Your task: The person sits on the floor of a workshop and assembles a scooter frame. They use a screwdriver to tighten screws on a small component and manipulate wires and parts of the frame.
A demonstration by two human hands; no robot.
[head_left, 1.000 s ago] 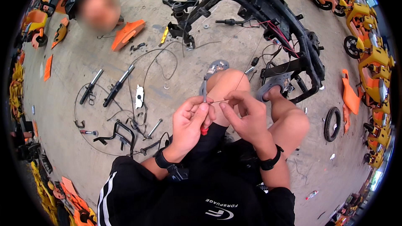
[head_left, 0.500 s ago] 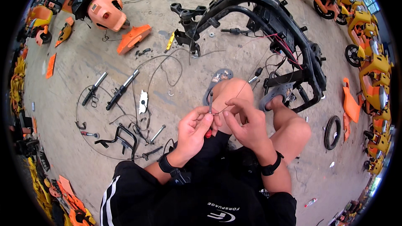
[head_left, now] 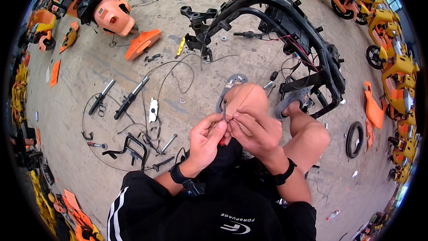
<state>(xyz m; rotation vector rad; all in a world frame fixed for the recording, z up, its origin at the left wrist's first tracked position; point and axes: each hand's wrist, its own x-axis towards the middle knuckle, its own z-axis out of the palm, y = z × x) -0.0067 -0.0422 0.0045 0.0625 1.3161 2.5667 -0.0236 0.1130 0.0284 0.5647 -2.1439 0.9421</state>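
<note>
In front of my knees, my left hand (head_left: 207, 138) is closed around a slim dark tool (head_left: 225, 105), its shaft pointing up between thumb and fingers. A bit of red shows under these fingers, probably its handle. My right hand (head_left: 259, 135) comes in from the right, thumb and fingers pinched on a thin wire (head_left: 253, 96) beside the left fingertips. That wire runs up and away toward the black scooter frame (head_left: 267, 14). Fingers hide where wire and tool meet.
Left of my legs lie two fork tubes (head_left: 130, 99), a looped cable (head_left: 192, 76), a black bent bracket (head_left: 133, 149) and a white flat part (head_left: 153, 110). A tyre (head_left: 355, 139) rests at the right. Orange panels (head_left: 142, 44) and yellow scooters (head_left: 392, 76) stand around.
My right hand's fingers, spread apart before, have come together in a pinch and moved in to the left fingertips. My left hand keeps its grip almost unmoved.
</note>
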